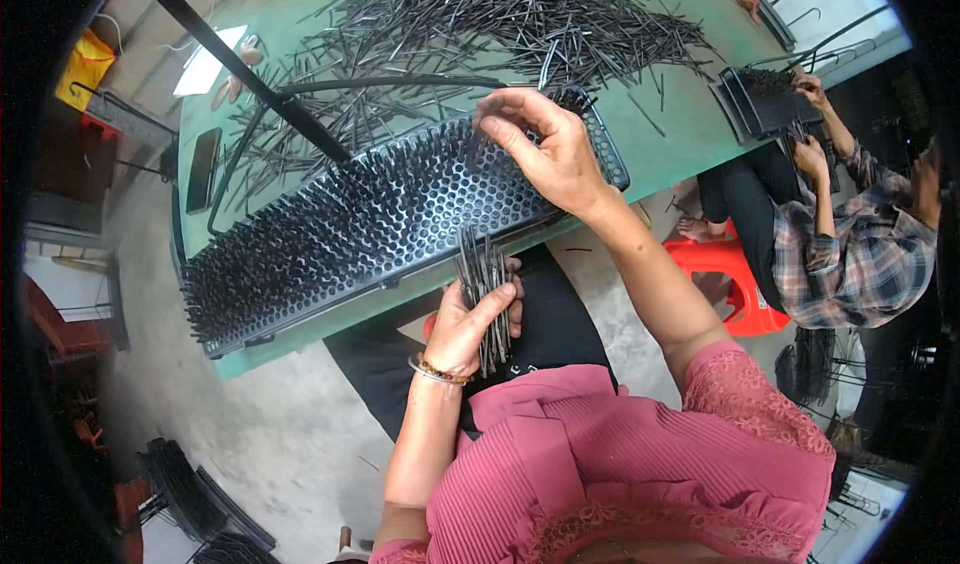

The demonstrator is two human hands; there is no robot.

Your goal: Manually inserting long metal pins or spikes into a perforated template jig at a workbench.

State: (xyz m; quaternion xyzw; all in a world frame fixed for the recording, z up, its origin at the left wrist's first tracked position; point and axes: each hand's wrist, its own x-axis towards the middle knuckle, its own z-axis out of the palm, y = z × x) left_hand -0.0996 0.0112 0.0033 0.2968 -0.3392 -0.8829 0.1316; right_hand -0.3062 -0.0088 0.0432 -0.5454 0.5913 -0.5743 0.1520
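My left hand [462, 332] is closed around a bundle of thin dark sticks [490, 304], held upright over my lap at the front edge of the tray. A long black tray [450, 209] full of round holes lies slantwise on the table. Dark sticks [290, 249] stand packed in its left part and along its far side, while bare holes show in the middle and right. Above the right part of the tray hovers my right hand [555, 159], its fingers curled toward the thumb. A faint dark blur is at its fingertips, so what they pinch is unclear.
A big heap of loose sticks [500, 14] covers the far side of the green table [670, 149]. A black bar [240, 69] slants down over the tray. A dark phone-like slab [203, 171] lies left. At right, a person in plaid [850, 259] handles another black tray [765, 104] by a red stool [745, 284].
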